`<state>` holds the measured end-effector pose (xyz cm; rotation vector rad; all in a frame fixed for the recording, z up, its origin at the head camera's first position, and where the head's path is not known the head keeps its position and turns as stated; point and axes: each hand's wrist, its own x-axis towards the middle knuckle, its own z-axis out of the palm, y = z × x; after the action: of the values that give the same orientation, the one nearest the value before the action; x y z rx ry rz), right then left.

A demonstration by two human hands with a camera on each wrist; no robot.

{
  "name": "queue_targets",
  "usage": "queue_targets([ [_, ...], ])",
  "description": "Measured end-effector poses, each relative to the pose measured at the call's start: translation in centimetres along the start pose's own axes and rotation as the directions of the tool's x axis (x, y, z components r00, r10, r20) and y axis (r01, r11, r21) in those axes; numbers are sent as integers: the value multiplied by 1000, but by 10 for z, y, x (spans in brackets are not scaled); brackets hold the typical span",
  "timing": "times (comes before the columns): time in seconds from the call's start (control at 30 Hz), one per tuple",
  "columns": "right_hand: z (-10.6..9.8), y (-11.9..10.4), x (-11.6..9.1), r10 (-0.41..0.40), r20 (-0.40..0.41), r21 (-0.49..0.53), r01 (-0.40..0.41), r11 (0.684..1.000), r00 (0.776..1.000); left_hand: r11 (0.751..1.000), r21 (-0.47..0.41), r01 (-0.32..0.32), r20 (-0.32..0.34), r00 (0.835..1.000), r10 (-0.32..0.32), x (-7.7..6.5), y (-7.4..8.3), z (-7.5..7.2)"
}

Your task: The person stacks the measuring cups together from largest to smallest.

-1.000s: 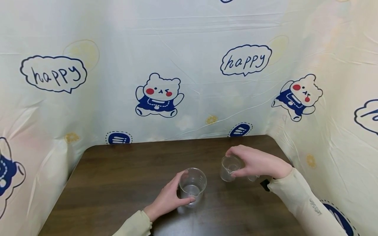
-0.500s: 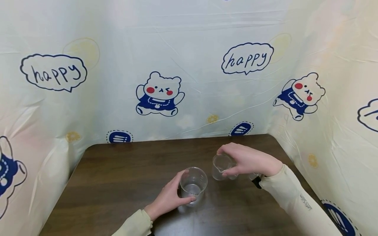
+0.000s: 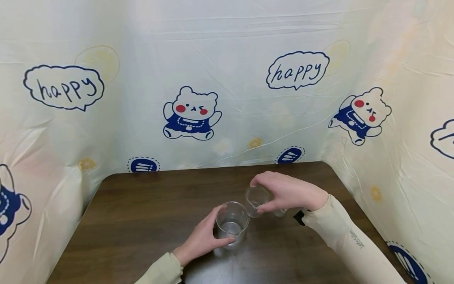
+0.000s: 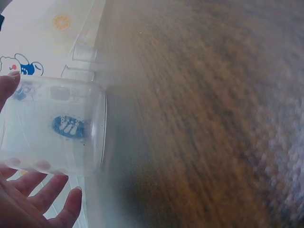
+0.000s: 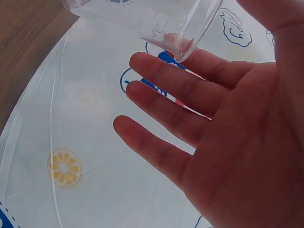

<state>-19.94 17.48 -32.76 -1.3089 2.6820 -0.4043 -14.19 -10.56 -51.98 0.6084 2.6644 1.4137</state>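
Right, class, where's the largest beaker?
In the head view, the largest beaker is below centre in the left hand, just left of the smaller beaker in the right hand.

Small beaker (image 3: 255, 197) now nearer large beaker (image 3: 232, 225)

Dark brown wood-grain tabletop (image 3: 142, 205), far corners rounded. Pale, glossy, plastic-like sheeting (image 3: 241, 39) rising behind and on both sides, creased, wrinkled at left. Printed on it: blue-outlined cartoon bears (image 3: 191, 114) with red cheeks; wavy blue-edged speech bubbles (image 3: 64, 88), two reading "happy"; larger, fainter yellow circles (image 3: 101, 61) beside these; small yellow-orange citrus slices (image 3: 255, 143); dark blue ovals (image 3: 143, 165) with dashed borders. Whitish sheen (image 3: 203, 272) on near tabletop.
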Motion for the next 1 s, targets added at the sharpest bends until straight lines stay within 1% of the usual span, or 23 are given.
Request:
queue_targets([
  [0.37,3,-7,13,-35,15,-2,35,999,999,1000,4,3,4,1000,-3,1,2,-1],
  [0.73,23,-10,27,-107,32,19,106,994,994,999,32,-18,-7,1000,18,-1,1,-1],
  [0.9,30,-12,30,-103,55,24,102,995,993,999,46,-26,-6,1000,26,-1,1,-2],
  [1.0,35,-12,32,-97,66,24,96,995,993,999,45,-19,1,1000,18,-1,1,-3],
])
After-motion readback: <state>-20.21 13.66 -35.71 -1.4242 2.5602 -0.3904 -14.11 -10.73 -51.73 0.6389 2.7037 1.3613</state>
